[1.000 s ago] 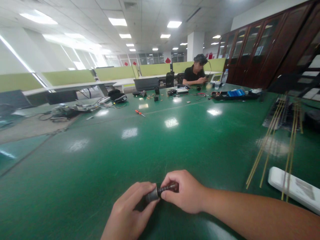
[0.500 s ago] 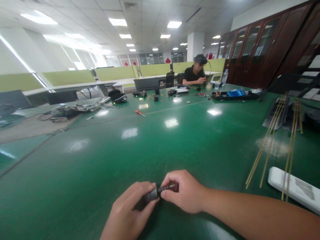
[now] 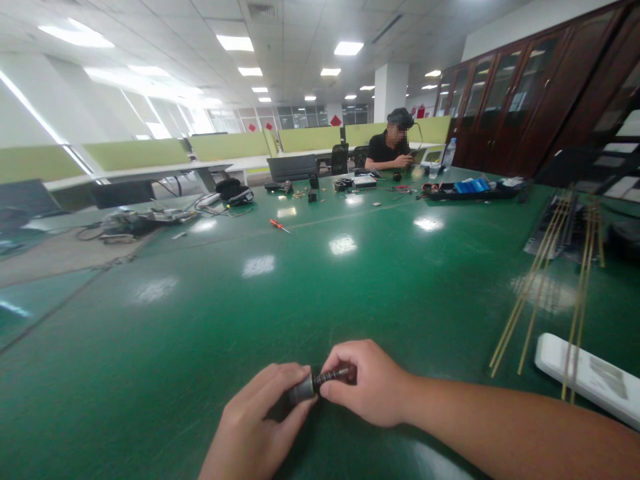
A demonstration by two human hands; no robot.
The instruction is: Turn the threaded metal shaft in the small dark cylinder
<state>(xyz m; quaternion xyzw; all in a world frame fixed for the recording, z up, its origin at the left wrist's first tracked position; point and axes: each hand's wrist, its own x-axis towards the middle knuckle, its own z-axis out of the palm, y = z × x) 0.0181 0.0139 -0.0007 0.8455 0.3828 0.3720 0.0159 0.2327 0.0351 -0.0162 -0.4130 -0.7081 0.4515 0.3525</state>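
A small grey metal cylinder [image 3: 302,390] is held between the fingers and thumb of my left hand [image 3: 260,417], low in the middle of the view. From its right end sticks out a thin dark ridged shaft [image 3: 331,376]. My right hand [image 3: 373,383] pinches this shaft between thumb and fingers, close beside the cylinder. The two hands almost meet, just above the green tabletop [image 3: 300,300]. The far end of the shaft is partly hidden by the right hand.
An orange screwdriver [image 3: 279,225] lies farther back. At right are thin yellow sticks [image 3: 533,280] and a white case [image 3: 595,373]. Cables and parts [image 3: 155,217] lie at left. Across the table sits a person [image 3: 390,148] near a black tray [image 3: 473,192].
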